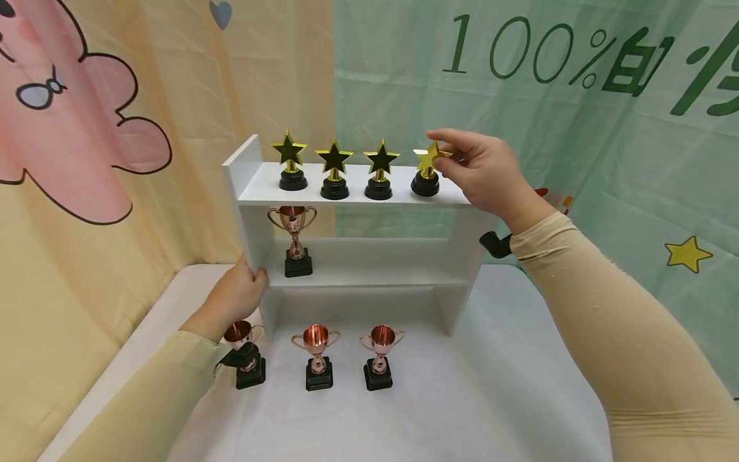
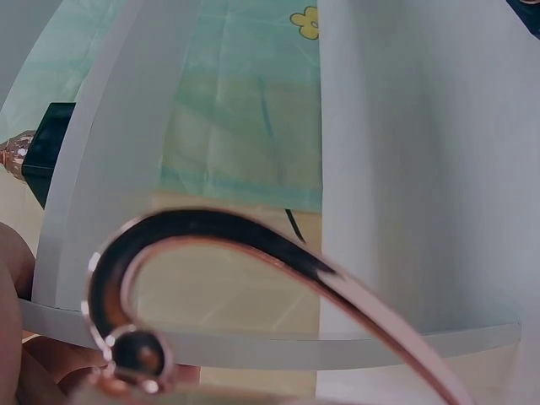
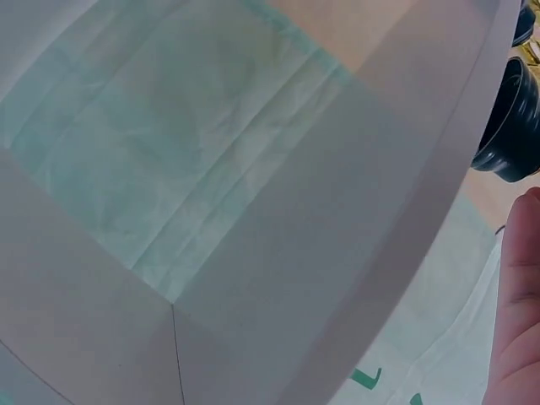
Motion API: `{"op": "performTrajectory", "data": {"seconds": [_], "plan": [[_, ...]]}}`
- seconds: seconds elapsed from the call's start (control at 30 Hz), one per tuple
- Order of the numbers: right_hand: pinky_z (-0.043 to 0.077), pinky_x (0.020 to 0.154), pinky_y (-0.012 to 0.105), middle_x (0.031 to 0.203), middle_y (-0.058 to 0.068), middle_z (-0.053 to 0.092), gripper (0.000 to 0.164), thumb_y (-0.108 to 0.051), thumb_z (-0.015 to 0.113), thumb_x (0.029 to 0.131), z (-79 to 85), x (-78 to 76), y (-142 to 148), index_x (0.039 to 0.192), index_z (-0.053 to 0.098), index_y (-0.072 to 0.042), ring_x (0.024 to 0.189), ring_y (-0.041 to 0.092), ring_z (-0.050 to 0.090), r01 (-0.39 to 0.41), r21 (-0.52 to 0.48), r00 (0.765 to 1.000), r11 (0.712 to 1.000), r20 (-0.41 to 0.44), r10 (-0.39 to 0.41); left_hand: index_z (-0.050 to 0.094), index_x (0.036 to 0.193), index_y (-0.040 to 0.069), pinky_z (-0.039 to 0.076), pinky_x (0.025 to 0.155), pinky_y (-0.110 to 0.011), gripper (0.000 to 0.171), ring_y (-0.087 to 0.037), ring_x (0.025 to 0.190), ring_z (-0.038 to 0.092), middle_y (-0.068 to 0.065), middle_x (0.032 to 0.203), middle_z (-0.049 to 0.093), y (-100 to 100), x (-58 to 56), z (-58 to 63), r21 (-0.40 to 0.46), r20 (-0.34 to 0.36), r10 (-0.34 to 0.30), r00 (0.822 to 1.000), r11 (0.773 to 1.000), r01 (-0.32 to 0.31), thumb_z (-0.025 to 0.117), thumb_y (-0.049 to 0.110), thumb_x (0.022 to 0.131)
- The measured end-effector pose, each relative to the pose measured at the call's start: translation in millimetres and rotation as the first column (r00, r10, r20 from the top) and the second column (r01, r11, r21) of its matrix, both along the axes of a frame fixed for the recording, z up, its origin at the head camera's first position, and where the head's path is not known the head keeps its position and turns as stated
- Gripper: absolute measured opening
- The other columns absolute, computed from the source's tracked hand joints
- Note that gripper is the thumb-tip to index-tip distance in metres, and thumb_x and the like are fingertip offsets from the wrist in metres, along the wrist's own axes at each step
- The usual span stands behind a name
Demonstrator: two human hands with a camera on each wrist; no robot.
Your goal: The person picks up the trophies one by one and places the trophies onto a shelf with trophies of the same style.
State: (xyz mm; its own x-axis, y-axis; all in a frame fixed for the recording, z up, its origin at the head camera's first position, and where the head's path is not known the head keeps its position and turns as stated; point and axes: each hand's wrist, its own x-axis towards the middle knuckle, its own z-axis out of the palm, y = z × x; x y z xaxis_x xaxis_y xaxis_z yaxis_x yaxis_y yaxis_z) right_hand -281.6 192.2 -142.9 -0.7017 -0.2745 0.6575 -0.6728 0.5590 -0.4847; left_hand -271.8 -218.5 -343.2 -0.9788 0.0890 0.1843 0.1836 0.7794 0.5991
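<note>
Gold glints in the right hand (image 1: 479,168), whose thumb and fingers pinch a star trophy (image 1: 427,169) at the right of the top shelf (image 1: 401,189); I cannot tell whether its base touches. Three matching trophies (image 1: 334,168) stand to its left. The left hand (image 1: 233,294) grips the white unit's left side panel (image 1: 247,163). One copper cup (image 1: 296,237) stands on the middle shelf (image 1: 375,273), three more cups (image 1: 317,363) on the surface (image 1: 479,391).

On the head view's clock there are four star trophies (image 1: 380,158) between ten and two o'clock, four cup trophies (image 1: 318,366), one at nine, three between six and eight, and one shelf unit (image 1: 369,263) centrally
</note>
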Motion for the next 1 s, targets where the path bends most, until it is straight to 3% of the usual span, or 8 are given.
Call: {"op": "performTrajectory", "data": {"seconds": [0.17,0.4,0.63,1.0], "plan": [[0.043,0.063,0.018,0.102,0.005,0.079,0.037,-0.006,0.069,0.098,-0.6,-5.5,0,0.134,0.074,-0.015,0.072,0.005,0.062,0.012,0.014,1.000,1.000,0.020,-0.012,0.014,0.165,-0.003,0.042,0.110,-0.071,0.065,-0.058,0.136,0.051,-0.039,0.158,0.040,0,-0.8,-0.6,0.006,0.001,0.000,1.000,1.000,0.000,0.033,0.025,0.110],[0.045,0.067,0.017,0.099,0.004,0.080,0.036,-0.006,0.070,0.099,-1.0,-11.7,1,0.135,0.073,-0.013,0.079,-0.001,0.069,0.014,0.046,0.999,0.999,0.044,-0.016,0.014,0.165,-0.002,0.041,0.111,-0.071,0.064,-0.058,0.137,0.051,-0.038,0.159,0.040,2,-0.1,0.8,0.012,0.001,-0.003,1.000,1.000,0.003,0.034,0.025,0.110],[0.047,0.071,0.016,0.098,0.009,0.080,0.038,-0.007,0.069,0.100,-1.7,-16.8,1,0.137,0.071,-0.014,0.078,-0.001,0.067,0.041,0.084,0.997,0.996,0.059,-0.046,0.014,0.165,-0.002,0.042,0.111,-0.071,0.065,-0.058,0.137,0.051,-0.038,0.159,0.039,2,0.6,0.5,0.013,0.008,0.000,1.000,1.000,0.000,0.033,0.026,0.110],[0.045,0.069,0.017,0.107,0.010,0.081,0.041,-0.015,0.068,0.102,-2.4,-21.0,0,0.143,0.068,-0.019,0.078,-0.002,0.063,0.087,0.136,0.990,0.987,0.099,-0.100,0.012,0.166,-0.001,0.042,0.110,-0.072,0.065,-0.058,0.137,0.051,-0.038,0.159,0.039,1,1.1,-0.3,0.013,0.008,0.003,1.000,1.000,-0.003,0.033,0.026,0.111]]}}
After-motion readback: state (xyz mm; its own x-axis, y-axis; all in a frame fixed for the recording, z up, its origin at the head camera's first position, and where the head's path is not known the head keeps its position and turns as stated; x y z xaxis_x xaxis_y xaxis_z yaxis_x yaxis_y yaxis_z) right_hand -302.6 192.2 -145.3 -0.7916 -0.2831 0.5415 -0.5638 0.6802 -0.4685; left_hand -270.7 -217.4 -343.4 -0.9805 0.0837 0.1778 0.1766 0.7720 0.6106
